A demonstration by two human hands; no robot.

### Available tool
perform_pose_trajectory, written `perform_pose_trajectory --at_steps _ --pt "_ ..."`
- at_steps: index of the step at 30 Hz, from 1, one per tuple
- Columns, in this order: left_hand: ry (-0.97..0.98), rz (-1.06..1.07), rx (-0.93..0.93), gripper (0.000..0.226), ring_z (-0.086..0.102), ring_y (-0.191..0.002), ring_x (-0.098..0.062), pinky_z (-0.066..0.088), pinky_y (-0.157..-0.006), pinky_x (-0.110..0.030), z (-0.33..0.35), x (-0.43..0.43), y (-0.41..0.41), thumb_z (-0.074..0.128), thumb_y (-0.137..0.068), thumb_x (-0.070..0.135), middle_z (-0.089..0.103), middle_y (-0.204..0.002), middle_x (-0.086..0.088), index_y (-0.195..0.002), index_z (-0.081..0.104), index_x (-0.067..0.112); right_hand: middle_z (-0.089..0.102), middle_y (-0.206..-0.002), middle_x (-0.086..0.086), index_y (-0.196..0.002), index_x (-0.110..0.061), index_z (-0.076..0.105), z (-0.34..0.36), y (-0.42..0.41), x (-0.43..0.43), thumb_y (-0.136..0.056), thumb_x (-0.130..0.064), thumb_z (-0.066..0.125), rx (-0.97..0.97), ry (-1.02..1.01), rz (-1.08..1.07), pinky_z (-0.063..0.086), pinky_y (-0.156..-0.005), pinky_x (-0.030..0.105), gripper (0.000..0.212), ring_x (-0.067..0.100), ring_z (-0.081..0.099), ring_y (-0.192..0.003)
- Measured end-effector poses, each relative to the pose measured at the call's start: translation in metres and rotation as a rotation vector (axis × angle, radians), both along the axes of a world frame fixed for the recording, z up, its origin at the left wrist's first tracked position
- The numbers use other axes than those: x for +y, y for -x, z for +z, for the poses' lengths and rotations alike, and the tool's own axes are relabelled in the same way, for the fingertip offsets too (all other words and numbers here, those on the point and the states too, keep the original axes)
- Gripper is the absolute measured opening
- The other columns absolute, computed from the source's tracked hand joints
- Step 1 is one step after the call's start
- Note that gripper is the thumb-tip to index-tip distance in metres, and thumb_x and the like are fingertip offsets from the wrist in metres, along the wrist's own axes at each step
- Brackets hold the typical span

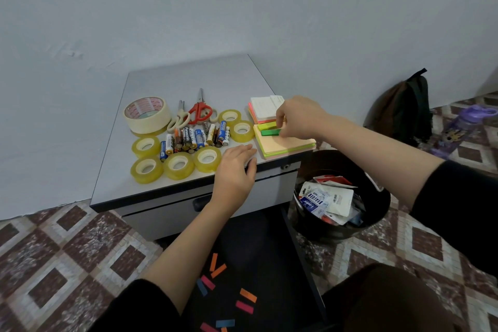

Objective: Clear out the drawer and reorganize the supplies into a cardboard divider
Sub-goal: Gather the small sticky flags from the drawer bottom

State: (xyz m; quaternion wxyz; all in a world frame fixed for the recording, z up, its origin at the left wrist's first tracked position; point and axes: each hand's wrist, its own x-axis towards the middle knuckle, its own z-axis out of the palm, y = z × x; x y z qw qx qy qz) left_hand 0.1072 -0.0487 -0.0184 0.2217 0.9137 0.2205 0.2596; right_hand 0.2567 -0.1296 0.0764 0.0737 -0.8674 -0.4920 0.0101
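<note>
1. The open dark drawer (258, 250) is cut off at the bottom edge; orange, pink and blue paper strips (218, 270) are scattered in it.
2. The small green sticky strip (270, 132) is partly hidden by the right grip (299, 118), which is pinched on it.
3. The strip is laid on pastel sticky-note pads (288, 145) at the grey desk's (202, 75) right front corner.
4. The left grip (234, 170) is rested flat, fingers straight, on the desk's front edge.

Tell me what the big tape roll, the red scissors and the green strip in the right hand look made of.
Big tape roll: matte cream paper, likely masking tape, on a printed core. Red scissors: glossy plastic handles, grey metal blades. Green strip, pinched by the right hand: paper or thin film; cannot tell which.
</note>
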Motion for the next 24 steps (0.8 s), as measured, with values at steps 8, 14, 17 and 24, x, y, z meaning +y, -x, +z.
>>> perform_pose_trajectory --at_steps 8,14,17,24 --pt "0.002 -0.012 0.094 0.039 0.035 -0.133 -0.018 0.015 -0.106 -0.014 0.002 -0.012 0.016 0.052 -0.093 0.014 0.048 -0.139 -0.005 -0.132 0.050 0.007 0.067 -0.097 0.009 -0.091 -0.008 0.069 0.001 0.019 -0.038 -0.085 -0.007 0.054 0.024 -0.141 -0.052 0.041 -0.069 0.027 0.016 0.024 0.058 -0.092" --pt "0.005 -0.038 0.090 0.036 0.037 -0.134 -0.021 0.019 -0.108 -0.019 -0.008 -0.035 0.059 0.054 -0.091 0.010 0.048 -0.139 -0.006 -0.127 0.056 0.006 0.067 -0.081 0.005 -0.082 -0.010 0.070 -0.038 0.078 -0.069 -0.082 -0.010 0.058 0.176 -0.161 0.017 0.045 -0.070 0.025 0.012 0.023 0.062 -0.087" --pt "0.036 -0.046 0.126 0.031 0.050 -0.122 -0.027 0.028 -0.104 -0.023 -0.029 -0.046 0.095 0.061 -0.085 0.005 0.057 -0.128 -0.011 -0.116 0.064 0.004 0.066 -0.079 0.002 -0.082 -0.011 0.071 -0.067 0.103 -0.074 -0.083 -0.013 0.059 0.225 -0.180 0.046 0.049 -0.075 0.027 0.012 0.022 0.063 -0.085" --pt "0.079 0.037 0.235 0.027 0.055 -0.116 -0.020 0.030 -0.096 -0.015 -0.042 -0.037 0.142 0.057 -0.089 0.010 0.063 -0.121 -0.006 -0.114 0.066 0.007 0.068 -0.095 0.014 -0.093 -0.002 0.072 -0.050 0.087 -0.048 -0.086 -0.006 0.054 0.166 -0.553 -0.094 0.038 -0.075 0.027 0.020 0.027 0.060 -0.091"
